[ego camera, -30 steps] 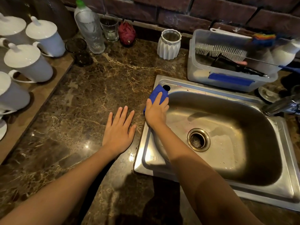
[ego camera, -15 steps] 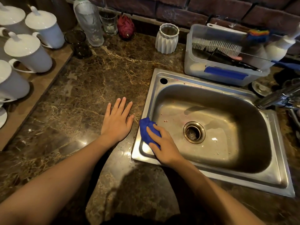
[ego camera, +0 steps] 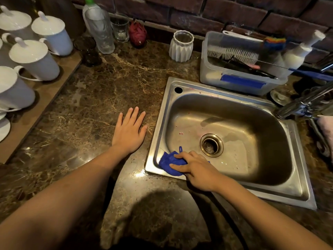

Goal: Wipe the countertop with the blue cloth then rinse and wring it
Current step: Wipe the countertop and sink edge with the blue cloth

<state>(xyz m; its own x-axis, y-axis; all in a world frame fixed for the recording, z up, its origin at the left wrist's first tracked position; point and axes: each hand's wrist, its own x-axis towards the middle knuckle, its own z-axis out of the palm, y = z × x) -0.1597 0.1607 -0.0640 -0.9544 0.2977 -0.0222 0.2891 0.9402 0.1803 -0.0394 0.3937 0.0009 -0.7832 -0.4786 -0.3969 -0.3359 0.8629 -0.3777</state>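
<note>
Blue cloth | moved to sink near-left corner | right hand holds

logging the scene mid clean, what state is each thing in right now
blue cloth, bunched at the near left corner of the sink, gripped by right hand
left hand, flat on the countertop, holding nothing
sink, unfilled, drain unplugged
faucet, no water visibly running
lidded mugs, lids on
plastic bottle, upright, capped
plastic tub, uncovered, holding brushes

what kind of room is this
Most likely a home kitchen: a steel sink set into a marble countertop, a tub of washing-up brushes behind it, and lidded white mugs on the left.
</note>
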